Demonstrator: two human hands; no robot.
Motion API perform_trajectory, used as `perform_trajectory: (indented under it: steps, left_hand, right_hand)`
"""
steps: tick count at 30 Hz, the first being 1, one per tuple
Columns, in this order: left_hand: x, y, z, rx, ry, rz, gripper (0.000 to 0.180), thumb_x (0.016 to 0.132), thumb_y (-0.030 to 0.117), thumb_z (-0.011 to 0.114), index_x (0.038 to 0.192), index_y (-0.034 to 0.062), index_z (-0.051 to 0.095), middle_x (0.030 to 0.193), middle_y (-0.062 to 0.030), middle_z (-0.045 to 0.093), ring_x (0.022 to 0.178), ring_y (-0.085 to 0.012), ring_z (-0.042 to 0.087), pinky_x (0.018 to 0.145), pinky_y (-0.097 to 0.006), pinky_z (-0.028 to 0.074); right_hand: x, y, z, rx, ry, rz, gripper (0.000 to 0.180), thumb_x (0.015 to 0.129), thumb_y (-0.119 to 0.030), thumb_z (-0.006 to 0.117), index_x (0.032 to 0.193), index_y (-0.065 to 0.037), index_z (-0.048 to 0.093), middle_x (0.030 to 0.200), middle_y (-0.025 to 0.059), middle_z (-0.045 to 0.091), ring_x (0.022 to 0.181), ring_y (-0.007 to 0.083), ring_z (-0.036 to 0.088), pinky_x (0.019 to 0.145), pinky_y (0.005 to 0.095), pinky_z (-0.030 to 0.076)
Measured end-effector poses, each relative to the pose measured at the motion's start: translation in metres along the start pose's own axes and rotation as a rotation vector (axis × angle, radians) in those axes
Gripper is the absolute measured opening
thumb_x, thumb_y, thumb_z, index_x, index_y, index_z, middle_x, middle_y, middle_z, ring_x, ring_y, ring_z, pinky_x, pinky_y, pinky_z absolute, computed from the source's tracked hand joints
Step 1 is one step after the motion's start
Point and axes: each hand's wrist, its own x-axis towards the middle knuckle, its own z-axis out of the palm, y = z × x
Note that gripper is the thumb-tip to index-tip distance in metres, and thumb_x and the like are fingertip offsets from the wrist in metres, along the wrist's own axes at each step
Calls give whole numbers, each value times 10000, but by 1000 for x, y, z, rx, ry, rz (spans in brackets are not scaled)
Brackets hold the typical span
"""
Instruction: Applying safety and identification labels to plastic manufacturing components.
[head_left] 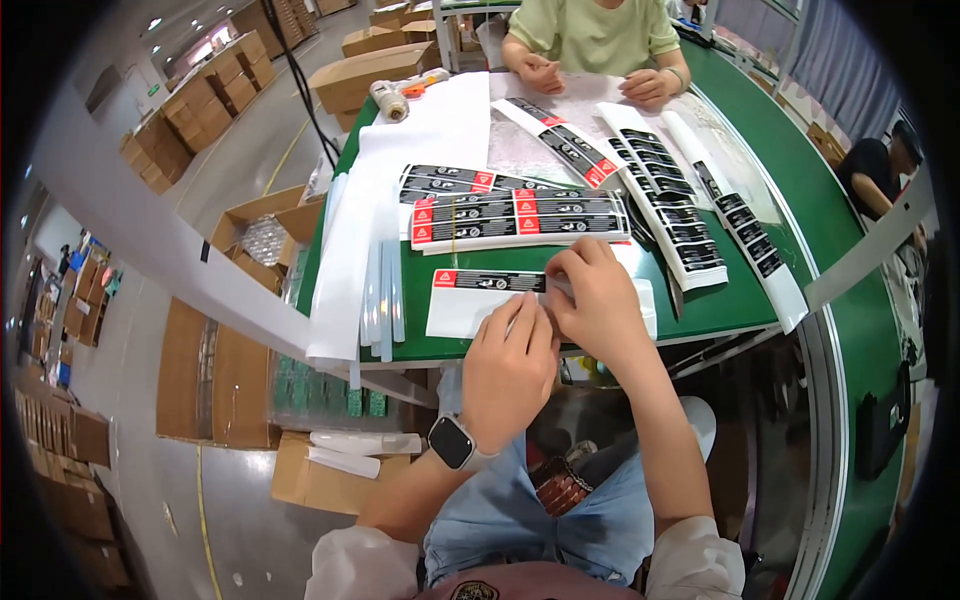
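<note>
A white label sheet (pixel 457 312) with a black and red printed strip along its top lies near the table's front edge. My left hand (pixel 512 350), a watch on its wrist, bends over the sheet's lower edge with its fingers pressed together on it. From the right, my right hand (pixel 597 300) pinches at the end of the printed strip; its fingertips partly hide what they grip. The two hands nearly touch. Just beyond them sits a stack of black and red label sheets (pixel 520 218). Long translucent strips (pixel 382 305) lie to the left.
Rows of black labels on white backing (pixel 672 205) and another such strip (pixel 750 235) lie to the right on the green table (pixel 700 315). An orange-handled tool (pixel 424 84) and a roll (pixel 390 101) are far left. Opposite sits a person in a green shirt (pixel 597 38). Cardboard boxes (pixel 215 370) stand on the floor.
</note>
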Motion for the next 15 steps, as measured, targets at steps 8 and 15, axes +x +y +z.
perform_trajectory:
  steps: [8,15]
  left_hand:
    - [-6,9,11,100,98,11,364,757,4,646,1100,-112,611,1158,-249,614,1077,-380,583,919,-418,497]
    - [-8,7,10,77,102,12,373,766,7,630,1123,-97,608,1188,-243,604,1099,-388,568,930,-426,487]
  right_hand:
    - [2,-7,6,-136,18,21,102,702,-55,662,800,-46,635,867,98,572,883,305,578,744,398,504]
    - [9,-13,7,-340,-45,-11,69,704,-89,647,765,-62,629,858,82,586,872,275,590,727,415,450]
